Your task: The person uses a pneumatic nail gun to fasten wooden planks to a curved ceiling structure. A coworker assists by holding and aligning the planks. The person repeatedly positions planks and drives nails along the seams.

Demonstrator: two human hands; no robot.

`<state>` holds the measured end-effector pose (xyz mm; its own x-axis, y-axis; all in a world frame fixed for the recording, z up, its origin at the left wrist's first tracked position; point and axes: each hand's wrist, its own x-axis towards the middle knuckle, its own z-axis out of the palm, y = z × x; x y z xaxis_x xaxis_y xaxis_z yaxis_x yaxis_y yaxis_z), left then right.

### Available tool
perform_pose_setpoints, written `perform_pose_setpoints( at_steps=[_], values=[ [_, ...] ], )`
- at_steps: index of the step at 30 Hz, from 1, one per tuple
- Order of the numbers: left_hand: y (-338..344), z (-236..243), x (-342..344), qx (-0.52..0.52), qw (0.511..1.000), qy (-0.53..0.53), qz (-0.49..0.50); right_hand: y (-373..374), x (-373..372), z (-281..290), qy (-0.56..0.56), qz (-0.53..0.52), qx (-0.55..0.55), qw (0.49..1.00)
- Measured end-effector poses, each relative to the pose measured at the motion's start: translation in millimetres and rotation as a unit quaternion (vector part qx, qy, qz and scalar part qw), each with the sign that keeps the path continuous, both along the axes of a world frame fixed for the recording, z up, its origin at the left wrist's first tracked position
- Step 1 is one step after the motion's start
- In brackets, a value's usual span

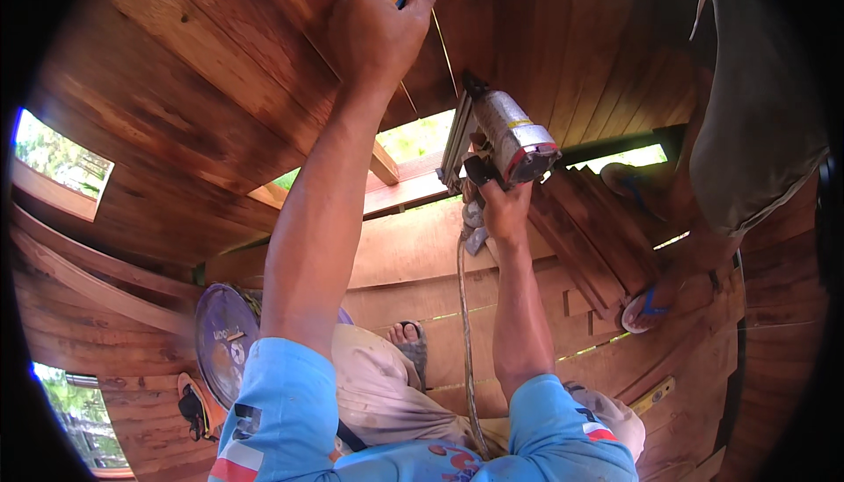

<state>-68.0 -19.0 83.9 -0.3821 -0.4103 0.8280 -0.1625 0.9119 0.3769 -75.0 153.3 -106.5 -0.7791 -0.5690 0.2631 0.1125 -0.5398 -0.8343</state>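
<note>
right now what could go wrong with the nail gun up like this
The right hand holds the nail gun with its nose toward the planks, where the left hand is also raised; a stray nail might strike it.

The hose runs down to the lap and could snag.

Another person's sandal is close to the dark boards, a possible trip.

Daylight blows out the openings (pixel 66 158) at far left; upper-right boards (pixel 607 33) lie dim, bending near the frame's edge.
</note>
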Motion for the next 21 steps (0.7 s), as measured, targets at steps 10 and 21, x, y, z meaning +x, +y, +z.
perform_pose_setpoints(
  at_steps=[10, 21],
  values=[
    [20, 11, 1, 0.005, 0.999, -0.021, 0.033, -6, -3, -1, -0.016, 0.000, -0.001, 1.000],
    [23, 16, 2, -0.054, 0.996, -0.026, 0.059, -4, -4, 1, 0.014, -0.021, 0.029, 0.999]
  ],
)
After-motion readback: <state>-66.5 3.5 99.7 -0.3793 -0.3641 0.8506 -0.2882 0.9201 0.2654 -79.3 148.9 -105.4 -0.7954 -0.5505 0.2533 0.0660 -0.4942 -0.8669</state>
